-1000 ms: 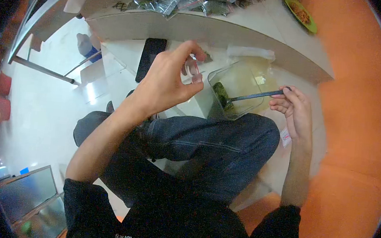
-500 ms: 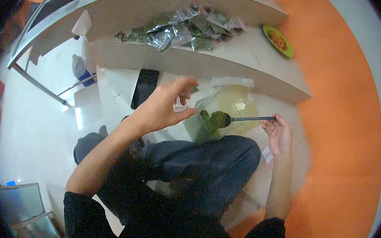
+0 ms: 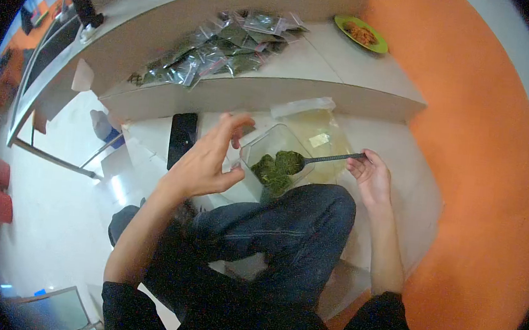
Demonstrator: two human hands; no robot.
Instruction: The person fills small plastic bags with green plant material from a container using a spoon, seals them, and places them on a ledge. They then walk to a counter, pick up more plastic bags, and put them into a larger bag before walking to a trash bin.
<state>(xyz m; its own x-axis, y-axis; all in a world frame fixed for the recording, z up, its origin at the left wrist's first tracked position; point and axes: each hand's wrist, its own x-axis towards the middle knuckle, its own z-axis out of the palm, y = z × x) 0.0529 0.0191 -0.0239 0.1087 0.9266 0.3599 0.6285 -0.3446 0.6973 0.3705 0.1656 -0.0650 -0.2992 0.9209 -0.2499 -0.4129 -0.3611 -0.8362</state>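
Observation:
My right hand grips the end of a dark spoon between thumb and fingers. The spoon's bowl carries a heap of chopped dried green herb above a clear square plastic container. More of the green herb lies in that container. To its left, my left hand has its thumb and fingers curved apart, apparently around the mouth of a small clear zip bag; the bag is hard to make out. A large yellowish plastic bag lies flat behind the container.
Filled clear zip bags are piled on the step ahead. Farther right is a green plate of orange-brown food. A black phone lies on the floor left of my left hand. A metal railing stands at left.
The view has shifted, and more of the container's inside shows. My left hand appears a little farther from the container. The loaded spoon stays over it in my right hand.

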